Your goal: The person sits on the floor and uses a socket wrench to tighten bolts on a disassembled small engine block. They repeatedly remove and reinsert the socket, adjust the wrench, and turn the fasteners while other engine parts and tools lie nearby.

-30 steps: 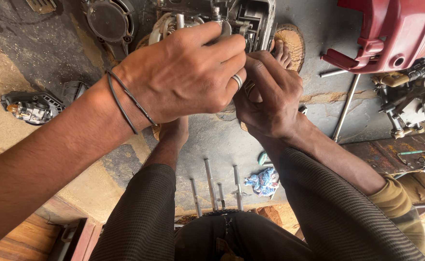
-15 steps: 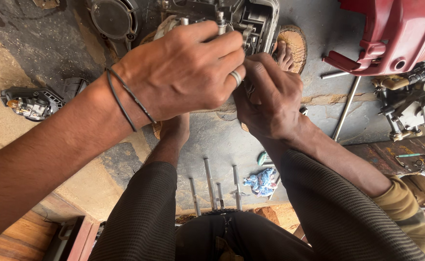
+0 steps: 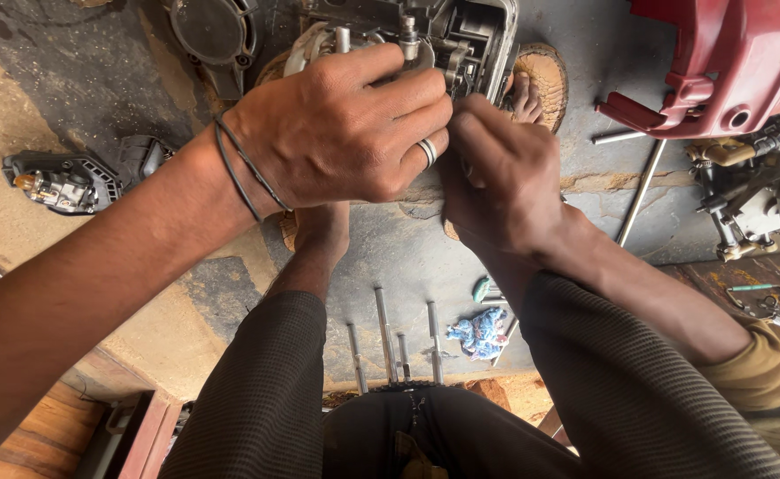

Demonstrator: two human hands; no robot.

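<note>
A small grey metal engine block (image 3: 461, 35) stands on the concrete floor between my feet. My left hand (image 3: 345, 129), with a ring and thin black wrist bands, grips over its near side, fingers curled around the casting. My right hand (image 3: 501, 173) is closed tight against the block's lower right edge, right next to my left fingers. Whatever the right fingers pinch is hidden by the hand itself.
A black round cover (image 3: 208, 31) lies at the far left of the engine. A carburettor-like part (image 3: 57, 182) sits left, a red fuel tank (image 3: 731, 58) and another metal assembly (image 3: 762, 200) right. Several long bolts (image 3: 385, 333) and a blue rag (image 3: 480, 330) lie between my knees.
Both hands stay on the engine block. My left hand shifted slightly lower and my right hand moved up closer against it.
</note>
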